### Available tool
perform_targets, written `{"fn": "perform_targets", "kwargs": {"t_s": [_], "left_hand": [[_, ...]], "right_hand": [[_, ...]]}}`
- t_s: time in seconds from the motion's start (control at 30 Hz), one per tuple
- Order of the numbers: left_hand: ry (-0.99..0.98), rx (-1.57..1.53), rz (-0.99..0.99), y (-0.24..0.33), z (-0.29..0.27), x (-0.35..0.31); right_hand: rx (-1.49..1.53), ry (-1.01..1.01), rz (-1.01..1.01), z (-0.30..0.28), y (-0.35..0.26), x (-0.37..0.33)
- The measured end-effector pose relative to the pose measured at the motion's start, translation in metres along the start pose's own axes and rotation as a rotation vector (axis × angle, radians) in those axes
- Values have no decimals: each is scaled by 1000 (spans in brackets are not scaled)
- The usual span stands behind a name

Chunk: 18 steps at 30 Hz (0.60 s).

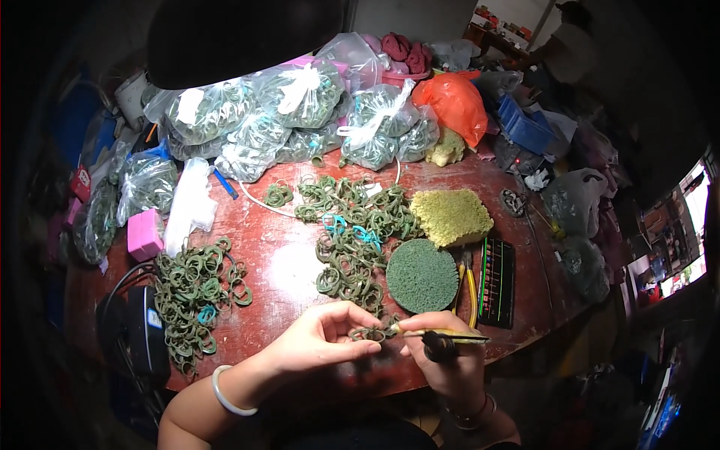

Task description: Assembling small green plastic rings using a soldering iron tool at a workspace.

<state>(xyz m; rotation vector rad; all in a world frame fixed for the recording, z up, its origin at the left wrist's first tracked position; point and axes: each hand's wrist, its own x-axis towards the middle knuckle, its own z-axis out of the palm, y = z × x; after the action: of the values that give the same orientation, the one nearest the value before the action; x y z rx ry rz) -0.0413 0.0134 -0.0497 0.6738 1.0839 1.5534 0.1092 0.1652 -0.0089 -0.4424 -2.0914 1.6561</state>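
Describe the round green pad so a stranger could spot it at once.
On the red table, find the rough yellow block right of the central heap of green rings. Pictured just below-left of it is the round green pad, without a hole and larger than any ring.

An orange-red plastic bag and a blue plastic basket sit upper right, a pink rectangular block left.

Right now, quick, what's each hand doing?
Left hand: closed, pinching a green ring.
Right hand: closed, holding a slim yellowish tool.
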Motion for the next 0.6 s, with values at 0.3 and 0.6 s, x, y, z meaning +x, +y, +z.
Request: {"fn": "perform_targets", "kwargs": {"t_s": [0.3, 0.6], "left_hand": [[21, -41, -36, -2, -1, 1], [44, -12, -94, 2, 2, 0]], "right_hand": [[-118, 38, -199, 8, 17, -2], [-19, 198, -176, 6, 13, -5]]}}
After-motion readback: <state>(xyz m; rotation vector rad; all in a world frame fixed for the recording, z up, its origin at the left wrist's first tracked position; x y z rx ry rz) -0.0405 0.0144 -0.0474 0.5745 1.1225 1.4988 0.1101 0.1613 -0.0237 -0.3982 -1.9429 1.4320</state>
